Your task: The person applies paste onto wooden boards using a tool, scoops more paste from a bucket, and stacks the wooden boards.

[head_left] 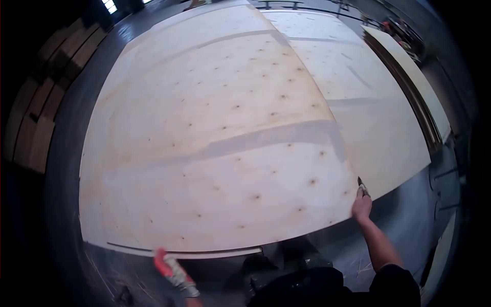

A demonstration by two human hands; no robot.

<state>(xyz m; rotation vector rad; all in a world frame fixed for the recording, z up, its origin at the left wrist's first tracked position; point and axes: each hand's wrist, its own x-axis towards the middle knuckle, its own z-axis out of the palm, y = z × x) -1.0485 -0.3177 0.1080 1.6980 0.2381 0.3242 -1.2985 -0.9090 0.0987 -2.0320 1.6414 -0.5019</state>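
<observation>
A large pale wood veneer sheet (225, 107), dotted with knots and crossed by greyish bands, spreads in front of me. At its lower right corner is my right hand (362, 203), closed around a small dark-tipped hand tool (360, 182) whose kind I cannot make out. My left hand (175, 274), in a red and whitish glove, is at the near edge, by a thin strip of sheet (215, 254) that shows under the top one. Blur hides how its fingers are set and whether they touch the edge.
A second pale sheet (378, 123) lies to the right, partly under the first. Beyond it stands a stack of boards with dark edges (409, 92). Stacked wooden blocks (38, 138) stand at far left on the grey floor (64, 204). Machinery (404, 38) is at back right.
</observation>
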